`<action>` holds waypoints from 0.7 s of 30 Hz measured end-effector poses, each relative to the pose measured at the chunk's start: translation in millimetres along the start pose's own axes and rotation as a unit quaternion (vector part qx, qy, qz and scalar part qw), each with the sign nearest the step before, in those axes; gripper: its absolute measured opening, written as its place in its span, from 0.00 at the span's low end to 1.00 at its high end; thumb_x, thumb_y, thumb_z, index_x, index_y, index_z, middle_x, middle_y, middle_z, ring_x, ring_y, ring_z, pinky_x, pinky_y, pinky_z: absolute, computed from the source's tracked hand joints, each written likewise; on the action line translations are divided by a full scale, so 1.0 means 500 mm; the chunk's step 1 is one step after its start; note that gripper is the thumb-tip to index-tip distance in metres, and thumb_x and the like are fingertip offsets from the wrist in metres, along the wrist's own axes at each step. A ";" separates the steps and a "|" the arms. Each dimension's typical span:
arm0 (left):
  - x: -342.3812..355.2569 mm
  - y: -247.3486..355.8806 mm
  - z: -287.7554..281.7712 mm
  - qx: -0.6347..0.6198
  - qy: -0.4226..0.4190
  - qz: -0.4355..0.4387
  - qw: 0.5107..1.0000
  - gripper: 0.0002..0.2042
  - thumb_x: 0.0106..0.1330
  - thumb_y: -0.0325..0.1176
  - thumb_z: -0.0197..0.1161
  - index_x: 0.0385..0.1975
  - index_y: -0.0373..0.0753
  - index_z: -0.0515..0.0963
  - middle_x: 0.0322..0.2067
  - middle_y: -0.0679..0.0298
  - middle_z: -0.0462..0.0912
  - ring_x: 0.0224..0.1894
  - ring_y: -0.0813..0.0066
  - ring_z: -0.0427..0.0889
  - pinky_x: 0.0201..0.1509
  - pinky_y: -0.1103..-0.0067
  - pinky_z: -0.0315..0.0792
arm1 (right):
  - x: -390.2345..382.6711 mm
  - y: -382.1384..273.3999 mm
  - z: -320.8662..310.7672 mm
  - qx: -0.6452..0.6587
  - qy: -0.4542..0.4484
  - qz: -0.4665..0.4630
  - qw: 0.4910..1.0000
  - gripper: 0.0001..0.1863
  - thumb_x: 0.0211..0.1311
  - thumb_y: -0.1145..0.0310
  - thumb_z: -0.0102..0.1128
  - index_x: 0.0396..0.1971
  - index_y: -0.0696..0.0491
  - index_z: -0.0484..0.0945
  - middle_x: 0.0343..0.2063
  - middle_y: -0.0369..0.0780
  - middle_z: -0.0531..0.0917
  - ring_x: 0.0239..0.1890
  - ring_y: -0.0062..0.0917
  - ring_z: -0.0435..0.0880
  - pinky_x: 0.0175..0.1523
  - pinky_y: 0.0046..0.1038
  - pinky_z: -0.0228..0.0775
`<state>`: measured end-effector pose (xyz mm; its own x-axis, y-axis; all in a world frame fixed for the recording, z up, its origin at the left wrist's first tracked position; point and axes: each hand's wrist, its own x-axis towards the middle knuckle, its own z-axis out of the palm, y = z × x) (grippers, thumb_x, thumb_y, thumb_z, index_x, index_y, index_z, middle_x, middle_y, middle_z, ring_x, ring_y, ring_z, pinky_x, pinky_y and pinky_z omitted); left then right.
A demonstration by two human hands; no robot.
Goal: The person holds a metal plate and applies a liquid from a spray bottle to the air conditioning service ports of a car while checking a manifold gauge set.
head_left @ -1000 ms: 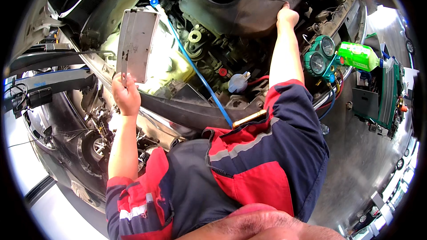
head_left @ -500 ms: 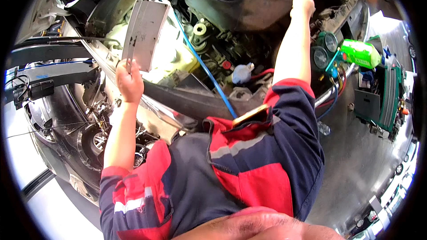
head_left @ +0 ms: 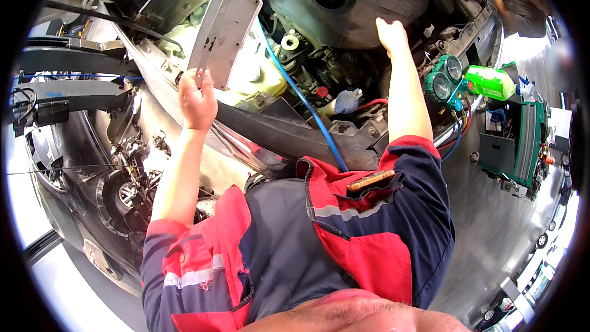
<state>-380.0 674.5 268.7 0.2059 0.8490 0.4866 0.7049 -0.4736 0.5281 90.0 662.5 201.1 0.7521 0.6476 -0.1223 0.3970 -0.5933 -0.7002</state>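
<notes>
The left hand [head_left: 198, 101] pinches the lower edge of a flat grey metal plate [head_left: 225, 29], holding it upright over the open engine bay. The right hand [head_left: 391, 35], fingers spread, presses on the dark fan shroud [head_left: 350, 6]. A blue hose [head_left: 301, 101] runs between the arms; green manifold gauges [head_left: 444, 78] and a green canister [head_left: 490, 82] sit just right.
</notes>
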 end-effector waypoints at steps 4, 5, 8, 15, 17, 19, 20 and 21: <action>0.002 0.010 0.003 -0.010 0.002 0.008 1.000 0.07 0.67 0.32 0.56 0.34 0.35 0.71 0.25 0.62 0.77 0.30 0.70 0.76 0.40 0.74 0.69 | -0.035 -0.044 0.021 -0.134 0.011 0.092 0.987 0.40 0.53 0.47 0.59 0.53 0.68 0.64 0.52 0.60 0.70 0.55 0.48 0.73 0.58 0.40 0.67; 0.004 0.014 -0.006 -0.013 -0.004 0.009 1.000 0.07 0.67 0.32 0.56 0.34 0.35 0.71 0.25 0.62 0.77 0.30 0.69 0.76 0.40 0.73 0.69 | -0.058 -0.054 0.029 -0.187 0.053 0.021 0.981 0.39 0.53 0.48 0.60 0.52 0.67 0.64 0.51 0.58 0.70 0.53 0.46 0.74 0.56 0.41 0.68; 0.009 0.009 0.001 -0.023 0.012 0.028 0.999 0.07 0.67 0.32 0.55 0.33 0.35 0.71 0.25 0.62 0.77 0.30 0.69 0.76 0.39 0.73 0.69 | -0.070 -0.080 0.080 -0.222 0.073 -0.296 0.926 0.25 0.54 0.54 0.59 0.41 0.62 0.73 0.41 0.55 0.76 0.45 0.48 0.77 0.52 0.43 0.70; 0.011 0.013 0.000 -0.016 0.010 -0.002 1.000 0.06 0.67 0.32 0.55 0.34 0.35 0.71 0.25 0.61 0.77 0.30 0.69 0.77 0.39 0.74 0.69 | -0.047 -0.306 0.237 -0.241 -0.226 -0.542 0.773 0.18 0.60 0.58 0.52 0.44 0.53 0.76 0.45 0.47 0.80 0.50 0.40 0.77 0.55 0.38 0.68; 0.008 0.013 -0.005 -0.030 0.000 -0.023 0.999 0.06 0.66 0.31 0.56 0.34 0.35 0.70 0.29 0.58 0.76 0.34 0.63 0.75 0.42 0.72 0.68 | -0.016 -0.356 0.277 -0.279 -0.251 -0.536 0.756 0.18 0.59 0.58 0.52 0.44 0.53 0.76 0.45 0.47 0.80 0.50 0.40 0.77 0.55 0.39 0.68; 0.008 0.015 -0.004 -0.052 -0.022 -0.046 0.997 0.06 0.64 0.29 0.57 0.35 0.34 0.70 0.35 0.53 0.75 0.39 0.55 0.74 0.46 0.69 0.67 | 0.029 -0.384 0.322 -0.296 -0.222 -0.559 0.742 0.17 0.58 0.59 0.53 0.42 0.53 0.76 0.43 0.45 0.80 0.51 0.39 0.77 0.55 0.39 0.68; 0.008 0.015 -0.005 -0.046 -0.017 -0.048 0.998 0.06 0.64 0.29 0.57 0.35 0.34 0.70 0.35 0.53 0.75 0.39 0.55 0.74 0.46 0.69 0.67 | 0.045 -0.402 0.340 -0.292 -0.222 -0.564 0.740 0.17 0.58 0.59 0.53 0.42 0.53 0.76 0.43 0.45 0.80 0.51 0.39 0.77 0.55 0.39 0.68; 0.008 0.015 -0.005 -0.044 -0.022 -0.047 0.998 0.06 0.64 0.28 0.58 0.35 0.33 0.70 0.35 0.53 0.75 0.39 0.55 0.74 0.46 0.69 0.67 | 0.061 -0.418 0.357 -0.313 -0.226 -0.550 0.741 0.17 0.56 0.60 0.52 0.42 0.53 0.78 0.45 0.45 0.80 0.51 0.40 0.77 0.56 0.42 0.67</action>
<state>-375.7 673.5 276.4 0.1727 0.8991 0.4022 0.6608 -0.4086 0.6296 -63.8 891.7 218.4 -0.4040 0.9138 -0.0431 0.9114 0.3980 -0.1050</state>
